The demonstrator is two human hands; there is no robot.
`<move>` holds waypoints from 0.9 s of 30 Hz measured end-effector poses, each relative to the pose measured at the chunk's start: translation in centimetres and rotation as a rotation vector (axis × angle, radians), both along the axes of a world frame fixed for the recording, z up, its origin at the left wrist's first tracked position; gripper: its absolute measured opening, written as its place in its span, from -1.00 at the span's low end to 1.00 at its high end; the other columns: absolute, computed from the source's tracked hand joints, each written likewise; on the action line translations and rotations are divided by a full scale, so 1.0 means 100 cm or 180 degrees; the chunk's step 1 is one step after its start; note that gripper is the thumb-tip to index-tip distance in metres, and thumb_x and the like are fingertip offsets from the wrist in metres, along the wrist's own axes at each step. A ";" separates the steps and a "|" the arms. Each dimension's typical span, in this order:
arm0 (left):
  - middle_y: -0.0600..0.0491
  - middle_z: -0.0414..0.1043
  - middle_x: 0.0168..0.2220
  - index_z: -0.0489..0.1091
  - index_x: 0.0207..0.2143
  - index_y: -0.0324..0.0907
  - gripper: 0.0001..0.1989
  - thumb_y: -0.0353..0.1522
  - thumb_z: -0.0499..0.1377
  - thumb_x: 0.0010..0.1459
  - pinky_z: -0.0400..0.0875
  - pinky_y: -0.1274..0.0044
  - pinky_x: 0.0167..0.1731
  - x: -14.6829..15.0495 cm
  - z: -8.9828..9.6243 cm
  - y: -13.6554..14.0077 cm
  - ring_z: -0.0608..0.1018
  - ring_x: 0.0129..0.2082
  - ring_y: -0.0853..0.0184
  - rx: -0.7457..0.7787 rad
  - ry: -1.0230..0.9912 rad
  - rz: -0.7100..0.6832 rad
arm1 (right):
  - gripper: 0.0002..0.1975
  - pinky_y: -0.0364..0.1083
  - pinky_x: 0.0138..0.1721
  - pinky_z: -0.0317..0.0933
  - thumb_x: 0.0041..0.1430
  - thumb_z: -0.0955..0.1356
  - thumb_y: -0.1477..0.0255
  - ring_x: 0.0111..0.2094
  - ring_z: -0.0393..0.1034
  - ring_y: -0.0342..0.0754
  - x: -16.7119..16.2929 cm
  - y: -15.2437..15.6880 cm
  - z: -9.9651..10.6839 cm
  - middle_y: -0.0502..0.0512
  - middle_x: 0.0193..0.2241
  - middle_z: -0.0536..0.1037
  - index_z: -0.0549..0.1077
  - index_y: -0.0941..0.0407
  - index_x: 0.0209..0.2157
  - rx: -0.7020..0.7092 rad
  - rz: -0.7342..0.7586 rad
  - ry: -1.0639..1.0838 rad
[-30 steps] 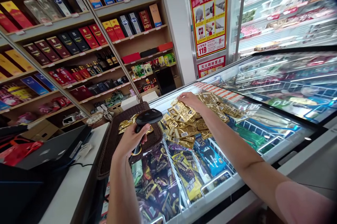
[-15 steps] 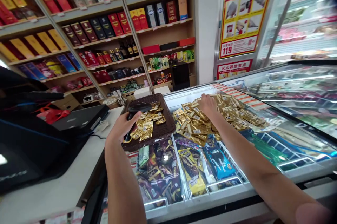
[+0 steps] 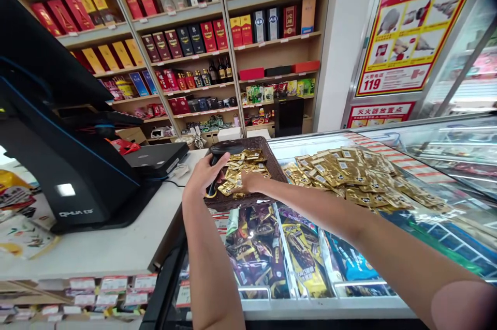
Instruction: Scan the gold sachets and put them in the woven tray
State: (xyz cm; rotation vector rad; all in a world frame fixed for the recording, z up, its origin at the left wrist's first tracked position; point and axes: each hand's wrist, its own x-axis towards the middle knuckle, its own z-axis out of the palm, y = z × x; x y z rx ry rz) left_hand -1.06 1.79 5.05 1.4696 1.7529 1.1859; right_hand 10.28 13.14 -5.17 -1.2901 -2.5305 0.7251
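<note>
My left hand (image 3: 204,175) is closed round the handle of a black barcode scanner (image 3: 225,149), above the near left side of a brown woven basket (image 3: 274,162). Several small gold packets (image 3: 252,155) lie inside this basket. My right hand (image 3: 252,182) is down in the basket, fingers bent in at a gold packet; its fingertips are partly hidden. To the right, a large spread of gold packets (image 3: 341,169) covers part of the freezer's glass top (image 3: 306,143).
Under the glass are wrapped ice creams (image 3: 305,263) and white wire dividers (image 3: 285,252). A black checkout terminal (image 3: 77,164) stands on the white counter (image 3: 128,247) at left. Shelves of boxed bottles (image 3: 190,40) line the back, beside a red and yellow poster (image 3: 411,25).
My right hand has moved left from the gold pile into the basket. The left hand still holds the scanner. The camera view has turned left.
</note>
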 end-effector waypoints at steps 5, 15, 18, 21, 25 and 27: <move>0.11 0.38 -0.64 0.37 -0.39 -0.16 -0.43 0.17 0.20 -0.07 0.22 0.58 -0.57 -0.002 -0.003 0.001 0.42 -0.62 0.36 0.0095 0.0102 -0.0053 | 0.03 0.09 0.08 0.21 -0.21 0.58 0.34 0.23 0.18 0.32 -0.014 -0.001 -0.011 0.36 0.23 0.31 0.13 0.08 0.29 -0.0068 0.0289 -0.0169; 0.14 0.35 -0.62 0.37 -0.35 -0.15 -0.45 0.15 0.23 -0.08 0.23 0.58 -0.57 0.009 -0.003 0.013 0.43 -0.59 0.35 -0.0016 0.0083 -0.0189 | -0.60 -0.16 -0.47 0.24 0.08 0.43 0.38 -0.40 0.44 -0.07 0.080 0.019 0.007 0.14 -0.19 0.55 0.36 0.13 -0.04 -0.0585 -0.1021 0.1494; 0.14 0.35 -0.63 0.34 -0.38 -0.14 -0.47 0.13 0.24 -0.08 0.22 0.59 -0.57 0.019 -0.004 0.022 0.42 -0.59 0.36 0.0047 0.0002 -0.0211 | -0.59 -0.20 -0.62 0.07 0.14 0.39 0.28 -0.59 0.29 -0.17 0.129 0.013 0.016 -0.01 -0.40 0.49 0.29 0.08 -0.01 -0.0876 -0.1169 0.2041; 0.16 0.33 -0.66 0.30 -0.42 -0.12 -0.51 0.11 0.24 -0.06 0.17 0.60 -0.60 0.031 -0.005 0.027 0.38 -0.64 0.39 0.0114 -0.0039 -0.0346 | -0.67 -0.22 -0.65 -0.02 0.17 0.35 0.28 -0.63 0.21 -0.20 0.169 0.007 0.024 -0.10 -0.50 0.37 0.27 0.05 -0.06 -0.1063 -0.1303 0.2401; 0.16 0.33 -0.68 0.30 -0.41 -0.13 -0.52 0.09 0.24 -0.04 0.14 0.61 -0.62 0.048 -0.002 0.029 0.35 -0.66 0.40 0.0024 0.0059 -0.0442 | -0.78 -0.22 -0.65 -0.02 0.19 0.30 0.33 -0.65 0.19 -0.22 0.201 0.006 0.036 -0.09 -0.48 0.33 0.27 0.04 -0.14 -0.1062 -0.1531 0.2695; 0.16 0.33 -0.68 0.30 -0.42 -0.13 -0.52 0.09 0.25 -0.04 0.15 0.61 -0.62 0.053 0.000 0.029 0.34 -0.66 0.40 0.0004 0.0097 -0.0446 | -0.78 -0.21 -0.65 -0.02 0.15 0.33 0.35 -0.63 0.24 -0.21 0.213 0.009 0.040 -0.07 -0.46 0.36 0.29 0.05 -0.16 -0.1057 -0.1596 0.2627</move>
